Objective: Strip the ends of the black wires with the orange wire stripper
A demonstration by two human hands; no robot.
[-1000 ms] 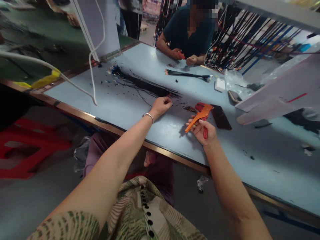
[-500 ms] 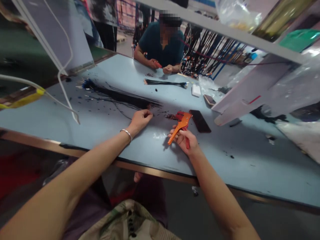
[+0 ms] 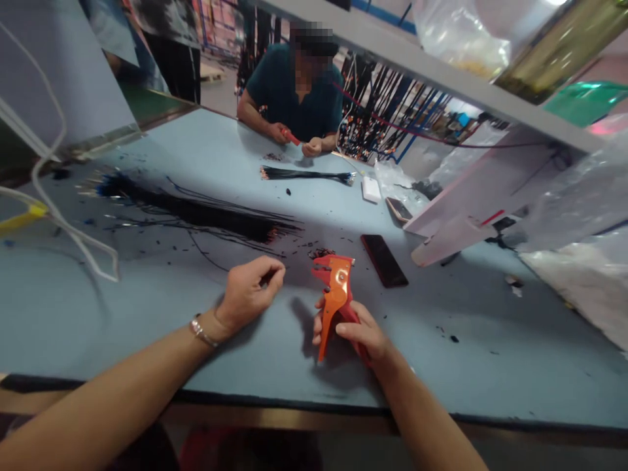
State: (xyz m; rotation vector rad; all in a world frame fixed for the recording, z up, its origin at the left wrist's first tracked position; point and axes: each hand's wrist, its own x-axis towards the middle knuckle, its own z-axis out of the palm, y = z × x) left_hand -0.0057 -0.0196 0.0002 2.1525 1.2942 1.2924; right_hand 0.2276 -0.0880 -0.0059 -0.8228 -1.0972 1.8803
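Note:
My right hand is wrapped round the handles of an orange and red wire stripper, whose jaws point up and to the left. My left hand is closed in a pinch above the blue-grey table; what its fingertips hold, if anything, is too small to make out. Beyond my left hand lies a long bundle of black wires, with blue and bare ends at the left and reddish ends near the middle. A small pile of scraps lies just behind the stripper's jaws.
A dark phone lies right of the stripper. Farther back are a smaller wire bundle, a white box and another phone. A person sits across the table holding a red tool. White cables hang at left; a shelf crosses overhead.
The view has shifted and come closer to the table. The stripper has turned more upright, with its jaws now to the left. My left hand remains pinched.

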